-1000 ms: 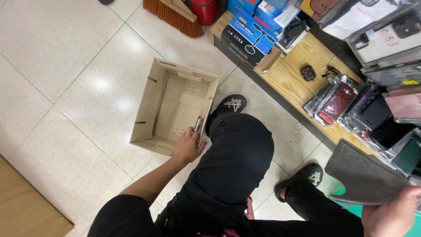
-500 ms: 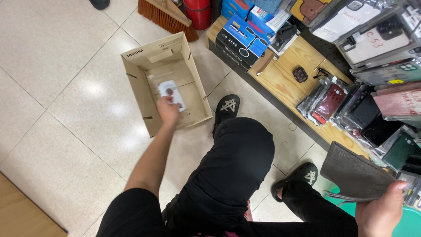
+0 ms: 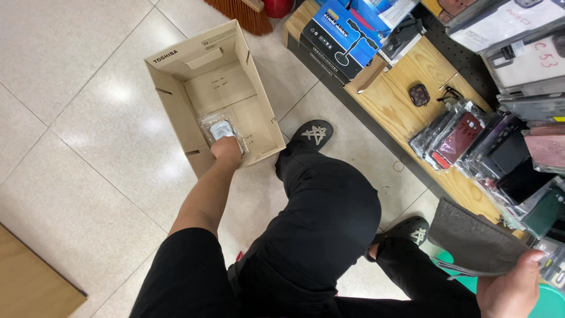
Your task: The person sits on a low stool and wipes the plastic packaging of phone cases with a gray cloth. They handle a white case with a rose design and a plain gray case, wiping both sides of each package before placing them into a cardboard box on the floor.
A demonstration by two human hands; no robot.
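My left hand (image 3: 226, 150) reaches down into an open cardboard box (image 3: 170, 94) on the tiled floor. Its fingers rest on a phone case in a clear plastic sleeve (image 3: 219, 126) lying on the box bottom; whether they still grip it I cannot tell. My right hand (image 3: 513, 290) at the lower right holds a folded grey cloth (image 3: 474, 238) by its edge. I am crouching, with black trousers and black shoes (image 3: 309, 134) below me.
A low wooden shelf (image 3: 400, 100) on the right carries several packaged phone cases (image 3: 456, 132), a small dark pouch (image 3: 419, 94) and blue boxes (image 3: 341, 32). A broom head (image 3: 244, 15) and a red container (image 3: 276, 7) stand at the top. A wooden edge (image 3: 29, 282) sits lower left.
My left hand has carried the sleeved phone case from the box's near edge down onto the box bottom. The view has shifted, so the box appears closer. The right hand keeps the grey cloth.
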